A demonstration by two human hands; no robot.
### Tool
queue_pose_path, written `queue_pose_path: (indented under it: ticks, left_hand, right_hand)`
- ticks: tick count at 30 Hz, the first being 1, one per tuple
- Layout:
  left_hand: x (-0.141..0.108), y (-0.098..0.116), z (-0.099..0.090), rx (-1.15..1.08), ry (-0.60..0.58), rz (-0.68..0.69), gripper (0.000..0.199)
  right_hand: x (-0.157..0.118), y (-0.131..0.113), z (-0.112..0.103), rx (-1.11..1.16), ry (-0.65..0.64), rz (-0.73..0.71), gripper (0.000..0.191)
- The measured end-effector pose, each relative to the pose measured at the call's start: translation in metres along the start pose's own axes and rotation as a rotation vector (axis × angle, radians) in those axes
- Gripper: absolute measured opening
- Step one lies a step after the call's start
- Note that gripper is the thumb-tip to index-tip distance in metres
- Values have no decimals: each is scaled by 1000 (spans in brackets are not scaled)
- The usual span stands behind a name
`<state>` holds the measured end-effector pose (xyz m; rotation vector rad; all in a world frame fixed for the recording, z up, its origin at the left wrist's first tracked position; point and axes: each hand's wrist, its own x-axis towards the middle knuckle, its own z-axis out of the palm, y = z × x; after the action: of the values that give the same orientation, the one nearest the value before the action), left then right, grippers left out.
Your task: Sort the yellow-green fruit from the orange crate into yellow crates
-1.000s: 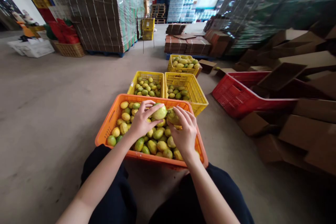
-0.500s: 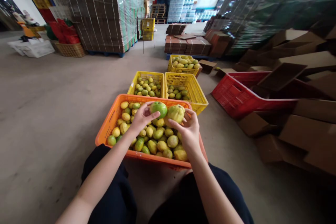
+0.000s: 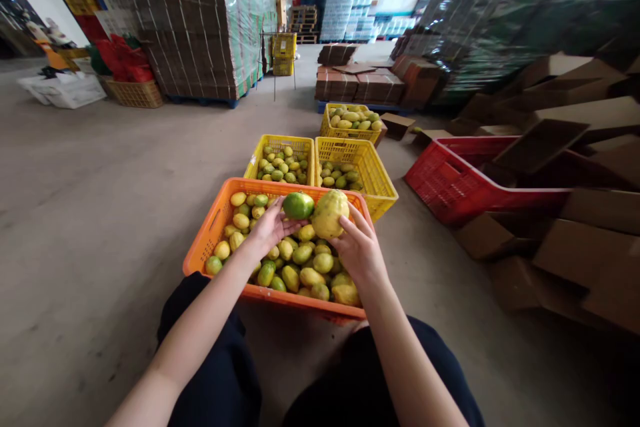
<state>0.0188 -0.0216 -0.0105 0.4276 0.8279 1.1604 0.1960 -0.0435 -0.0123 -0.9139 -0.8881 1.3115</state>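
My left hand (image 3: 270, 229) holds a green lemon (image 3: 299, 205), which rests on its fingers with the palm turned up. Right beside it, a larger, bumpy yellow lemon (image 3: 329, 215) is gripped by the fingers of my right hand (image 3: 361, 247). The two fruits are almost side by side, above an orange crate (image 3: 203, 240) that stands in front of my knees. Inside the crate lie many yellow and green lemons (image 3: 291, 277), some of them hidden under my hands and forearms.
Behind the orange crate stand two yellow crates (image 3: 385, 177) with similar fruit, and a fuller yellow crate (image 3: 326, 125) farther back. To the right are a red crate (image 3: 435, 180) and a heap of cardboard boxes (image 3: 590, 240). A wrapped pallet stack (image 3: 185, 27) rises at the left.
The yellow lemon has been turned and raised slightly, with my right fingers now over its near side. My left hand has opened more beneath the green lemon, which has turned.
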Motion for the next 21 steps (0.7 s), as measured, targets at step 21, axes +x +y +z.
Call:
queue_pose_path:
  ticks: [21]
  left_hand:
    - [-27, -12, 11, 418, -104, 23, 33]
  right_hand:
    - [-33, 6, -10, -143, 59, 58, 42]
